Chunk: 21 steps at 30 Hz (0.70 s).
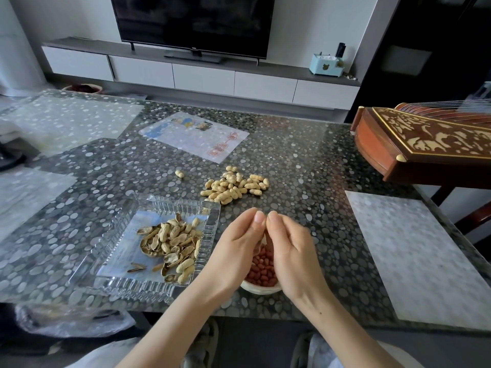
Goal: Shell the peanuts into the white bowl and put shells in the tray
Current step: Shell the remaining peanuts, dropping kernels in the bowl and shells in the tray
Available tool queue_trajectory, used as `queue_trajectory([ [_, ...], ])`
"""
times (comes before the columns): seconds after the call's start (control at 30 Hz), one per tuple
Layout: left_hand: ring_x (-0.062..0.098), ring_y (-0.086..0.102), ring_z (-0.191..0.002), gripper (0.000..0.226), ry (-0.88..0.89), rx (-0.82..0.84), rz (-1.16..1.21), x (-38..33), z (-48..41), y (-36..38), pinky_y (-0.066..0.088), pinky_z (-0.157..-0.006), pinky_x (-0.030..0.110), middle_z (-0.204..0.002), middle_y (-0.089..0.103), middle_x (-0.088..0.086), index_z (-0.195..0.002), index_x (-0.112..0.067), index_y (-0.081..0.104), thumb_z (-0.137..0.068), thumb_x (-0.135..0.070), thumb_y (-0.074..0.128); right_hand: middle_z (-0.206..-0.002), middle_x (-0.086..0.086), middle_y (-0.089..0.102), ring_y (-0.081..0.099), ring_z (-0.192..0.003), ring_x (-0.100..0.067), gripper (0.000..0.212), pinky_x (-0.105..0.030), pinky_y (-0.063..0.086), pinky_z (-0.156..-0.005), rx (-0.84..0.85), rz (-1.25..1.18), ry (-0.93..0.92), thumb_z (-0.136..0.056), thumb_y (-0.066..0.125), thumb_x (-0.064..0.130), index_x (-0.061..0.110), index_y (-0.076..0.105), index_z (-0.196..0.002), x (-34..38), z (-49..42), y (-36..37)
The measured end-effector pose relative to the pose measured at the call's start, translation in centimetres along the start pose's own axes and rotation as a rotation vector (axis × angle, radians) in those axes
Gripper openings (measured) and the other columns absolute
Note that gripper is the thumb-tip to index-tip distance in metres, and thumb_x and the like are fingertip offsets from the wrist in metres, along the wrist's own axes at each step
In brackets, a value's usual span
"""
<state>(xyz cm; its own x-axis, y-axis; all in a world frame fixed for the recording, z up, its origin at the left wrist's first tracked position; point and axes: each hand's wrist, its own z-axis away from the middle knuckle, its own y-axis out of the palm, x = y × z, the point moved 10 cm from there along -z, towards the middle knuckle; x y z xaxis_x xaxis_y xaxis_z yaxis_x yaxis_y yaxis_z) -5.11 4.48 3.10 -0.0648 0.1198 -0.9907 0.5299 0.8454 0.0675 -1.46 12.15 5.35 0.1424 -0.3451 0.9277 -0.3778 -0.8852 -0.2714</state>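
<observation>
My left hand (236,245) and my right hand (289,248) meet thumb to thumb right above the white bowl (261,289), which holds red shelled kernels (261,269). Both hands curl inward around something small, hidden between the fingers, so I cannot see a peanut there. Left of the bowl stands the clear glass tray (210,224) with a heap of empty shells (172,243). A pile of unshelled peanuts (233,185) lies on the table beyond my hands. One stray peanut (180,173) sits apart to its left.
The pebble-patterned table (305,166) carries a printed sheet (194,135) at the back and a pale placemat (414,256) on the right. A carved wooden zither (425,144) juts in at the far right. A plastic bag (71,318) hangs below the near edge.
</observation>
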Motion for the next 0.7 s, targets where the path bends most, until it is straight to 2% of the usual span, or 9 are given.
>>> queue_trajectory([
  [0.17, 0.018, 0.044, -0.072, 0.041, 0.056, -0.009, -0.132, -0.8, 0.3, 0.1, 0.041, -0.071, 0.048, -0.077, 0.049, 0.008, -0.087, 0.003, 0.049, -0.097, -0.035, 0.038, -0.054, 0.008, 0.054, 0.05, -0.055, -0.002, 0.045, -0.021, 0.042, -0.054, -0.052, -0.045, 0.121, -0.101, 0.038, 0.025, 0.015, 0.055, -0.061, -1.2, 0.0, -0.2],
  [0.3, 0.017, 0.039, -0.07, 0.032, 0.047, -0.011, -0.14, -0.3, 0.2, 0.1, 0.036, -0.067, 0.038, -0.073, 0.043, 0.004, -0.081, 0.001, 0.043, -0.101, -0.023, 0.038, -0.046, 0.011, 0.037, 0.038, -0.051, -0.007, 0.05, -0.024, 0.034, -0.05, -0.122, -0.076, 0.222, -0.1, 0.04, 0.026, 0.016, 0.037, -0.052, -2.1, -0.2, -0.8],
  [0.4, 0.015, 0.045, -0.07, 0.032, 0.003, 0.009, -0.071, 0.0, 0.0, 0.3, 0.04, -0.068, 0.032, -0.071, 0.049, -0.001, -0.078, -0.007, 0.05, -0.1, -0.026, 0.038, -0.043, 0.013, 0.044, 0.045, -0.049, -0.001, 0.058, -0.018, 0.04, -0.052, -0.065, -0.152, 0.316, -0.101, 0.04, 0.03, 0.02, 0.048, -0.044, -2.7, -0.1, -0.2],
  [0.47, 0.01, 0.052, -0.068, 0.032, -0.034, 0.013, -0.056, 0.3, -0.2, 0.2, 0.044, -0.066, 0.023, -0.069, 0.054, -0.005, -0.079, -0.005, 0.051, -0.101, -0.025, 0.038, -0.04, 0.013, 0.044, 0.044, -0.041, 0.002, 0.062, -0.015, 0.038, -0.046, -0.027, -0.219, 0.418, -0.101, 0.04, 0.029, 0.021, 0.05, -0.041, -3.4, 0.1, 0.1],
  [0.53, 0.011, 0.051, -0.069, 0.034, -0.062, 0.018, -0.064, 0.7, -0.3, 0.1, 0.043, -0.065, 0.022, -0.072, 0.054, 0.0, -0.082, 0.001, 0.048, -0.101, -0.025, 0.038, -0.037, 0.012, 0.038, 0.037, -0.034, -0.002, 0.055, -0.015, 0.032, -0.039, 0.009, -0.278, 0.521, -0.101, 0.041, 0.029, 0.019, 0.044, -0.047, -4.3, 0.3, 0.3],
  [0.6, 0.01, 0.052, -0.065, 0.034, -0.106, 0.025, -0.041, 1.1, -0.4, 0.0, 0.042, -0.062, 0.018, -0.07, 0.053, 0.0, -0.083, 0.005, 0.046, -0.101, -0.023, 0.039, -0.036, 0.01, 0.034, 0.032, -0.033, -0.005, 0.048, -0.018, 0.027, -0.039, 0.047, -0.332, 0.596, -0.1, 0.042, 0.03, 0.017, 0.039, -0.054, -4.9, 0.5, 0.5],
  [0.67, 0.005, 0.047, -0.057, 0.032, -0.141, 0.016, -0.022, 1.2, -0.4, -0.4, 0.038, -0.057, 0.017, -0.062, 0.05, -0.006, -0.075, -0.003, 0.047, -0.101, -0.02, 0.039, -0.038, 0.01, 0.036, 0.034, -0.034, -0.005, 0.047, -0.02, 0.028, -0.042, 0.072, -0.309, 0.595, -0.099, 0.043, 0.033, 0.016, 0.04, -0.055, -5.0, 0.2, 0.2],
  [0.7, 0.006, 0.043, -0.055, 0.032, -0.151, -0.007, -0.036, 1.0, -0.4, -0.9, 0.035, -0.057, 0.02, -0.06, 0.046, -0.008, -0.071, -0.009, 0.046, -0.1, -0.02, 0.04, -0.04, 0.009, 0.037, 0.035, -0.037, -0.005, 0.048, -0.021, 0.029, -0.045, 0.079, -0.21, 0.539, -0.099, 0.043, 0.035, 0.016, 0.04, -0.055, -4.8, -0.1, -0.3],
])
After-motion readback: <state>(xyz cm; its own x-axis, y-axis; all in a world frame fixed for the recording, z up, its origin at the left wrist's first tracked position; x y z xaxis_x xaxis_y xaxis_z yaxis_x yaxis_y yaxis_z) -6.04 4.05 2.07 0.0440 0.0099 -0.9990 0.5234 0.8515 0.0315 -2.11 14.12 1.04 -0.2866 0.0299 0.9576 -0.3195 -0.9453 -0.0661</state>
